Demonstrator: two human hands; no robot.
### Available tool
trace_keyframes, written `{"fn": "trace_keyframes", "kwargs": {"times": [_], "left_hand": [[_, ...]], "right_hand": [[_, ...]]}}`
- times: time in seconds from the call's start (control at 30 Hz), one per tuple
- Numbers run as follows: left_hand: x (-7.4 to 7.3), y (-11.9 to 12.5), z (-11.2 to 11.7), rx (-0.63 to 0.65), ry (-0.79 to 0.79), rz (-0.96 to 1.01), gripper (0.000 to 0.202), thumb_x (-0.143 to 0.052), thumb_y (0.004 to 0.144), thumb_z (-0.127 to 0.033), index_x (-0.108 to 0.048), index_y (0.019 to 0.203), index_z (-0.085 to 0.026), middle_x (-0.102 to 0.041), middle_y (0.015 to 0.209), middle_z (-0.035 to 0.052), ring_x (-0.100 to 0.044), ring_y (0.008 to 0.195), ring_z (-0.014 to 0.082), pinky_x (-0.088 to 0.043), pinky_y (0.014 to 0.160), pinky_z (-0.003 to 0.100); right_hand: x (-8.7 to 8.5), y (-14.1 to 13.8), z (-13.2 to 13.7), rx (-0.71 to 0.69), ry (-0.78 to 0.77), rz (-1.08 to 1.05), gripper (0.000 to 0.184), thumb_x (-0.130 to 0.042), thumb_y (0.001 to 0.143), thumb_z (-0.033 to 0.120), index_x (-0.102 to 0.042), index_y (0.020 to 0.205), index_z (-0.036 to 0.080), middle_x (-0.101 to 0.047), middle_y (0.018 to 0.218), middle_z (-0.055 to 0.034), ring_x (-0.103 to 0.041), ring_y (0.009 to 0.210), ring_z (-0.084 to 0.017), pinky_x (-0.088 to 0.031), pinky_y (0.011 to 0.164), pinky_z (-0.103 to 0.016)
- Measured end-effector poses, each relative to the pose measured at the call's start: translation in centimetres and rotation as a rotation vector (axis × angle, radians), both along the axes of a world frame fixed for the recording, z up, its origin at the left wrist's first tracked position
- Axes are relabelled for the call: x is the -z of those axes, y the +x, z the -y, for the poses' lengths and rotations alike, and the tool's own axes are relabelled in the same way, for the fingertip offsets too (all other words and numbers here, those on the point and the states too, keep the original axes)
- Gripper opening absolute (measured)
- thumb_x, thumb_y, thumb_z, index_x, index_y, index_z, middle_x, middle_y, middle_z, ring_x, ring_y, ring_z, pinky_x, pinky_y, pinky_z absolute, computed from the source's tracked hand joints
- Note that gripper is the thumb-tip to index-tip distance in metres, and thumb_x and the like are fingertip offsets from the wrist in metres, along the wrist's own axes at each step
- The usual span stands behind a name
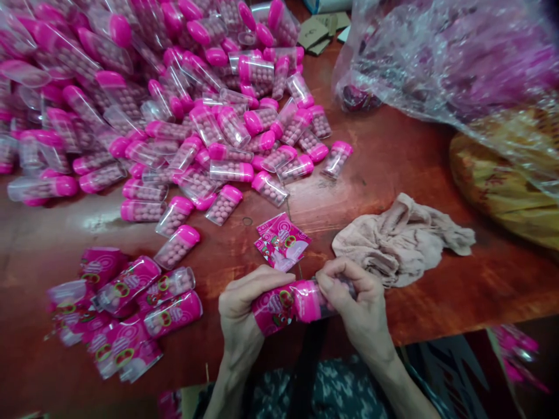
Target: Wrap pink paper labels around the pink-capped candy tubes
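Observation:
My left hand [244, 308] is closed around a printed pink sleeve label [271, 308], thumb along its top edge. Between thumb and fingers, my right hand [356, 302] grips a clear candy container [325, 304] with a pink cap. The capped end touches the mouth of the sleeve; whether it is partly inside I cannot tell. Just beyond my hands lies a small stack of flat printed labels [283, 240]. To the left is a pile of labelled containers [131, 285]. Unlabelled pink-capped containers [225, 205] full of small pink balls lie farther off.
A large heap of unlabelled containers [109, 99] covers the back left of the wooden table [236, 250]. A crumpled beige cloth [402, 238] lies right of my hands. Clear plastic bags [428, 64], a yellow bundle [502, 186] and cardboard pieces [317, 34] are at the back right.

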State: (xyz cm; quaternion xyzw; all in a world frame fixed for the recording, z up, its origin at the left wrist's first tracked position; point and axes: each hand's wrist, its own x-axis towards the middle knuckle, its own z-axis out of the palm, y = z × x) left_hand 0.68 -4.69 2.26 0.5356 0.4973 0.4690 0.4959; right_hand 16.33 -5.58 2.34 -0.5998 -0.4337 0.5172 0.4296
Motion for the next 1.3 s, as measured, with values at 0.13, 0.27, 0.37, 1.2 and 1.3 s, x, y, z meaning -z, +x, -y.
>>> {"fn": "trace_keyframes", "kwargs": {"times": [0.13,0.27,0.37,1.2,1.3], "left_hand": [[0.3,-0.3,0.0,0.047,-0.059,0.093,0.015,-0.067,0.071,-0.02,-0.074,0.084,-0.02,-0.068,0.072,0.0057,-0.062,0.065,0.0183,-0.046,0.059,0.026],[0.9,-0.3,0.0,0.066,-0.24,0.18,0.014,-0.069,0.069,-0.02,-0.074,0.083,-0.021,-0.068,0.074,0.0046,-0.061,0.066,0.0168,-0.045,0.06,0.024],[1.1,-0.1,0.2,0.047,-0.361,0.25,0.011,-0.069,0.069,-0.02,-0.074,0.079,-0.022,-0.068,0.072,0.0028,-0.059,0.063,0.0143,-0.043,0.057,0.022],[-0.1,0.1,-0.4,0.05,-0.713,0.598,0.019,-0.072,0.064,-0.026,-0.073,0.078,-0.014,-0.063,0.064,0.0048,-0.053,0.049,0.0111,-0.042,0.044,0.02],[-0.4,0.3,-0.5,0.032,-0.656,0.643,0.025,-0.072,0.063,-0.035,-0.073,0.077,-0.014,-0.065,0.079,0.0085,-0.054,0.057,0.0139,-0.044,0.048,0.023]], "right_hand": [[-0.2,0.0,-0.2,-0.037,0.051,0.102,0.015,-0.056,0.077,0.02,-0.054,0.063,0.018,-0.047,0.052,0.0069,-0.04,0.045,-0.006,-0.031,0.043,-0.017],[-0.2,0.5,-0.5,-0.116,0.129,0.143,0.016,-0.055,0.076,0.017,-0.052,0.061,0.018,-0.044,0.051,0.0069,-0.038,0.044,-0.006,-0.029,0.042,-0.018],[0.0,0.7,-0.7,-0.156,0.169,0.087,0.014,-0.055,0.076,0.016,-0.052,0.063,0.018,-0.044,0.053,0.007,-0.037,0.045,-0.006,-0.029,0.044,-0.018],[0.9,-2.2,2.1,0.175,0.313,0.243,0.007,-0.058,0.078,0.017,-0.058,0.082,0.022,-0.048,0.064,0.0031,-0.04,0.048,-0.009,-0.032,0.042,-0.021],[1.2,-2.2,2.1,0.187,0.302,0.258,0.017,-0.061,0.076,0.019,-0.06,0.093,0.021,-0.052,0.067,0.0024,-0.045,0.05,-0.01,-0.037,0.045,-0.021]]}}
